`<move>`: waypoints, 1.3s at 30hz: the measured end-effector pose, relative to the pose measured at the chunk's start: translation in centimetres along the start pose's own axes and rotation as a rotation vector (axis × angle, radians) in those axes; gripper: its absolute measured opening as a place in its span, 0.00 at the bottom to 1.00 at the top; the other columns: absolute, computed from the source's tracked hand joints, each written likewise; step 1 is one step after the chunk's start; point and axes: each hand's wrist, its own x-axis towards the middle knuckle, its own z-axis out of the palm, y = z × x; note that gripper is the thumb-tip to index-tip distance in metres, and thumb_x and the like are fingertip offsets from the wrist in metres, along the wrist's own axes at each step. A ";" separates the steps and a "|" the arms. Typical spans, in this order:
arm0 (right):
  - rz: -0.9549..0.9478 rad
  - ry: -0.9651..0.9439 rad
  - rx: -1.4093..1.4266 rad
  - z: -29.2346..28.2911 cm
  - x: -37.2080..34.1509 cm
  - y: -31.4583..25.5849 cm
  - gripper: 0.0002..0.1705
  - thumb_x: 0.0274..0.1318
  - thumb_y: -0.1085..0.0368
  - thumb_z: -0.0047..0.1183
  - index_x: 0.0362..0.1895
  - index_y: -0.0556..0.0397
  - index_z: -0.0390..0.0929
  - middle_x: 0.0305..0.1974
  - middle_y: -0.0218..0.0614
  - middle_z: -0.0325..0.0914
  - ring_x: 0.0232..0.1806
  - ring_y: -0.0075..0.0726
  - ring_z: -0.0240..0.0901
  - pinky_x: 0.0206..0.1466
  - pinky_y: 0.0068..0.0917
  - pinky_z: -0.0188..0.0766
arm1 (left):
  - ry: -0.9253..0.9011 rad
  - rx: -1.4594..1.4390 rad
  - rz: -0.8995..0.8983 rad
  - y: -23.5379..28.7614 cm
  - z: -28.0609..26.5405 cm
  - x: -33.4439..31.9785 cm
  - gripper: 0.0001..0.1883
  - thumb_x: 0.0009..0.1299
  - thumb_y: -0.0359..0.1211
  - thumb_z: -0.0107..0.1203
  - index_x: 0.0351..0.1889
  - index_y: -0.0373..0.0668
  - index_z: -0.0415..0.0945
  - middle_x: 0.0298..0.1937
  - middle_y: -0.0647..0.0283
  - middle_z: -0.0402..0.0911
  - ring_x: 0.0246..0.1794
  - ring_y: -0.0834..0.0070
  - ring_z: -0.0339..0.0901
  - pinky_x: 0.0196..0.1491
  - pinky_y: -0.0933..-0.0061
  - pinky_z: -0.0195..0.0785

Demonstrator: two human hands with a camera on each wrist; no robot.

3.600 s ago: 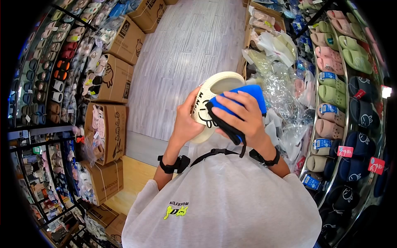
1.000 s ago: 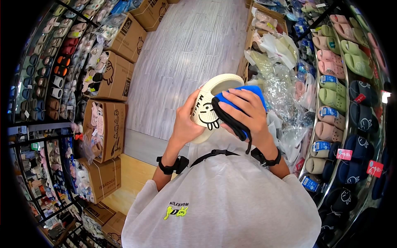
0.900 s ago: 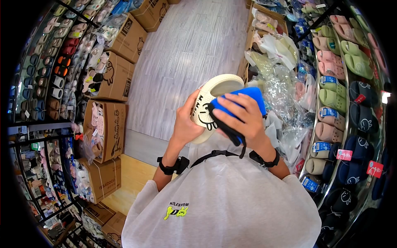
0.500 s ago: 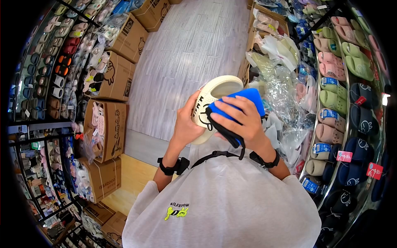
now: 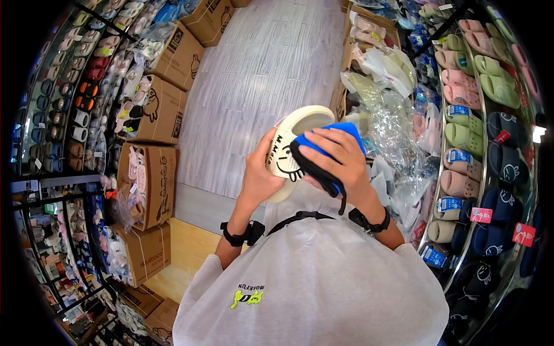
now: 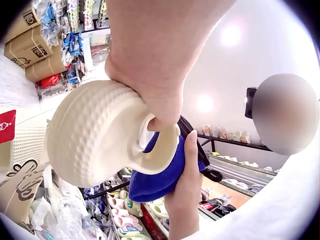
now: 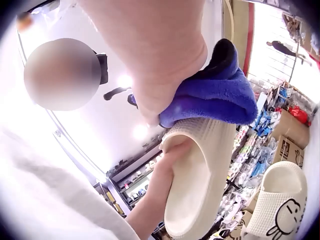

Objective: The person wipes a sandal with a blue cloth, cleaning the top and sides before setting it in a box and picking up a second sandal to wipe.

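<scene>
Blue cloth (image 7: 215, 100) lies between right-hand fingers (image 5: 325, 147) and cream slipper (image 5: 281, 157)

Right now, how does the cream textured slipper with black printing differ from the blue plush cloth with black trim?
The cream textured slipper looks bumpy and moulded, whereas the blue plush cloth looks fuzzy and creased. The left hand holds the slipper, while the right hand holds the cloth. Both carry some black.
</scene>
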 end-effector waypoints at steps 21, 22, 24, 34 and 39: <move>0.035 0.020 0.031 -0.4 -0.3 0.0 0.29 0.53 0.57 0.75 0.61 0.43 0.88 0.64 0.35 0.85 0.65 0.48 0.81 0.67 0.48 0.76 | -0.011 0.018 0.007 0.8 0.3 0.1 0.41 0.64 0.23 0.72 0.77 0.30 0.68 0.63 0.50 0.86 0.61 0.69 0.86 0.65 0.66 0.79; 0.044 0.034 0.027 -0.3 -0.3 -0.1 0.29 0.52 0.57 0.76 0.61 0.44 0.88 0.64 0.35 0.85 0.65 0.49 0.81 0.67 0.49 0.76 | -0.009 0.019 0.007 0.8 0.3 0.1 0.41 0.64 0.23 0.72 0.77 0.30 0.68 0.63 0.50 0.86 0.61 0.69 0.86 0.65 0.66 0.79; 0.009 0.032 0.013 -0.3 -0.4 -0.1 0.30 0.51 0.57 0.76 0.61 0.44 0.88 0.64 0.36 0.85 0.65 0.49 0.81 0.67 0.49 0.76 | 0.001 0.002 0.010 0.7 0.4 0.1 0.42 0.63 0.23 0.73 0.77 0.30 0.68 0.62 0.50 0.87 0.61 0.69 0.86 0.64 0.66 0.79; -0.034 -0.012 0.007 -0.7 -0.3 -0.8 0.29 0.54 0.55 0.74 0.61 0.44 0.88 0.66 0.37 0.84 0.66 0.49 0.80 0.70 0.49 0.75 | -0.021 0.025 -0.012 0.7 0.5 0.2 0.40 0.65 0.23 0.71 0.77 0.30 0.68 0.64 0.49 0.86 0.63 0.67 0.85 0.66 0.64 0.78; 0.003 -0.004 0.048 -0.5 -0.6 -0.3 0.29 0.54 0.54 0.74 0.61 0.43 0.88 0.65 0.36 0.85 0.66 0.50 0.80 0.70 0.49 0.74 | -0.021 0.010 -0.007 0.7 0.5 0.2 0.40 0.65 0.23 0.71 0.77 0.30 0.69 0.64 0.50 0.86 0.63 0.67 0.86 0.66 0.65 0.79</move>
